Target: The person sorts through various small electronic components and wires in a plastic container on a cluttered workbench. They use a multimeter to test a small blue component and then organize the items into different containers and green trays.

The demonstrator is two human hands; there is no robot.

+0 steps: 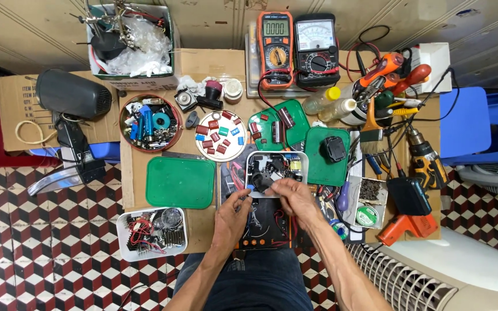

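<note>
My left hand (233,217) and my right hand (295,197) meet over a dark circuit board (266,227) on my lap. Their fingertips pinch a small dark part with a blue piece (257,185) at the near edge of a white tray (278,156). That tray holds a black component, wires and a small yellow part. How the small part is shared between the two hands is hard to tell.
A cardboard work surface (203,63) carries green lids (180,182), a round plate of red capacitors (220,135), a bowl of parts (150,122), two multimeters (295,49), a drill (425,158), an orange glue gun (404,227) and a white tray of scrap (151,233).
</note>
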